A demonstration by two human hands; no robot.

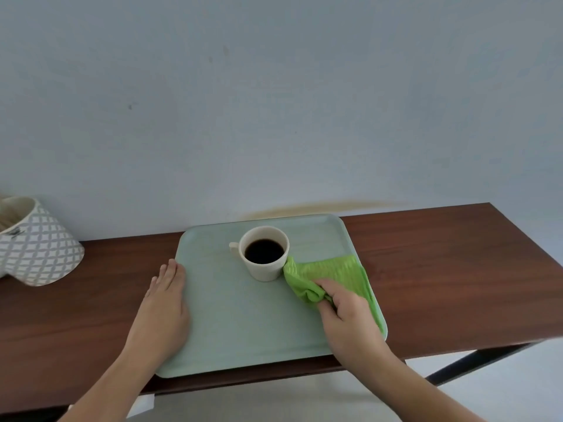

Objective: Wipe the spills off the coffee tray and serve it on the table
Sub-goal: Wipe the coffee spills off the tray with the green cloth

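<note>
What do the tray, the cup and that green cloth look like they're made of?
The tray looks like matte plastic or melamine: pale green, smooth, with a moulded raised rim and rounded corners. The cup seems glazed ceramic: cream, thick-walled, with a soft sheen. The green cloth in the right hand looks like a soft ribbed textile, perhaps microfibre: it bunches and folds.

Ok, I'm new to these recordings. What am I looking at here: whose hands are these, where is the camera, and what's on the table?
There is no machine here: a person wears a wide-angle camera on the head, looking forward and down, so you see that person's own arms. On the brown table lies a pale green tray with a cup of black coffee standing on it. The left hand rests flat at the tray's left edge. The right hand grips a green cloth pressed on the tray, touching the cup. A patterned pot stands at far left.
</note>
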